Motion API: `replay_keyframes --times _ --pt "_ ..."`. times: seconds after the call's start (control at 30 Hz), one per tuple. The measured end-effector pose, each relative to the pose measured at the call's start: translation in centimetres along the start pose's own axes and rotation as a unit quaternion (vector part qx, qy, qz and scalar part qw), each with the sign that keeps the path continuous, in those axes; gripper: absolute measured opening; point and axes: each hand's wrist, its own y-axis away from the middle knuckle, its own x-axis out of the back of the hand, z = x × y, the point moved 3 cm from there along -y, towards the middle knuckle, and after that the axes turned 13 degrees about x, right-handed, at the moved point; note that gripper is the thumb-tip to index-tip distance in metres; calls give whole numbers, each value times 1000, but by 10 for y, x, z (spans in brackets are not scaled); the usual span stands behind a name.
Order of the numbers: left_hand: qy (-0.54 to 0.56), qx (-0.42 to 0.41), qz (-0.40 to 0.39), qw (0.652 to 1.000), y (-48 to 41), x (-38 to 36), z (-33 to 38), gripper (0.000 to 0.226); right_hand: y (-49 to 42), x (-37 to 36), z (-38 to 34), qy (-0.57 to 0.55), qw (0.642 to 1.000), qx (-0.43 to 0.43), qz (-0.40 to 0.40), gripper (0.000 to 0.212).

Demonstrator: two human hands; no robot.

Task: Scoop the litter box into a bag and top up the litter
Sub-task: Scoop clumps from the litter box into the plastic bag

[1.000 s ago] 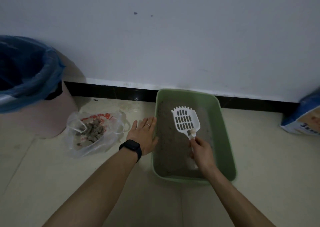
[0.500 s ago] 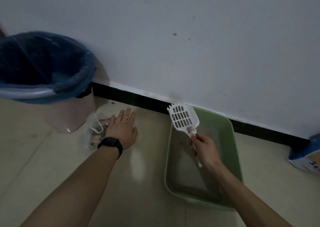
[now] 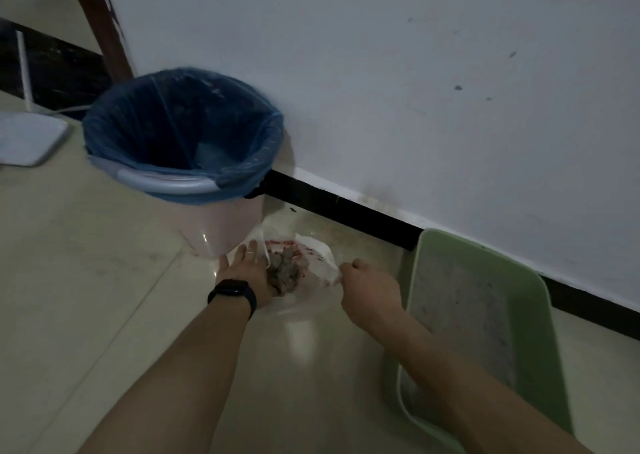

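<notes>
Flat-fingered, my left hand (image 3: pixel 242 271) presses the bag (image 3: pixel 315 256); I cannot tell what my curled right hand (image 3: pixel 372 292) holds. Clumps (image 3: pixel 284 270) sit bagged mid-frame; the litter box (image 3: pixel 535 342), lower right, likely still needs topping up.

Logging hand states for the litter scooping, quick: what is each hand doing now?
Left hand: open, fingers straight, resting on the left edge of the bag.
Right hand: fingers curled; what it holds cannot be told.

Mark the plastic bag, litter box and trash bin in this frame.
plastic bag (image 3: pixel 317 263), head view, white film on its right side
litter box (image 3: pixel 533 332), head view, green right wall
trash bin (image 3: pixel 221 225), head view, pink outer wall
</notes>
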Motion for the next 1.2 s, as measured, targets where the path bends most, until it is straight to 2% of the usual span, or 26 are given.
replay_keyframes --times 0.13,0.23,0.37,0.47,0.6,0.67,0.73,0.83,0.97,1.2 --pt "-6 -22 14 1000 7 7 13 82 6 0 -2 37 999 11 26 32" --pt "-4 -43 49 998 9 16 25 82 24 7 18 -26 997 -19 73 28" --pt "28 -81 77 993 13 24 62 71 73 20 77 -82 980 -110 145 29" --pt "59 -128 71 987 26 23 109 68 130 15 133 -132 951 -213 183 28" --pt "68 -200 65 975 59 3 174 68 198 -26 189 -179 914 -345 119 32" --pt "62 -229 57 970 76 -10 203 67 215 -48 201 -200 903 -370 85 37" --pt "63 -242 45 967 89 -20 226 66 222 -65 204 -211 900 -376 62 41" --pt "49 -229 43 971 99 -35 244 67 216 -86 205 -241 898 -366 46 34" --pt "40 -198 61 977 109 -53 243 80 197 -107 204 -278 894 -350 26 25" --pt "33 -193 92 976 108 -57 243 85 167 -124 201 -312 892 -327 18 23"
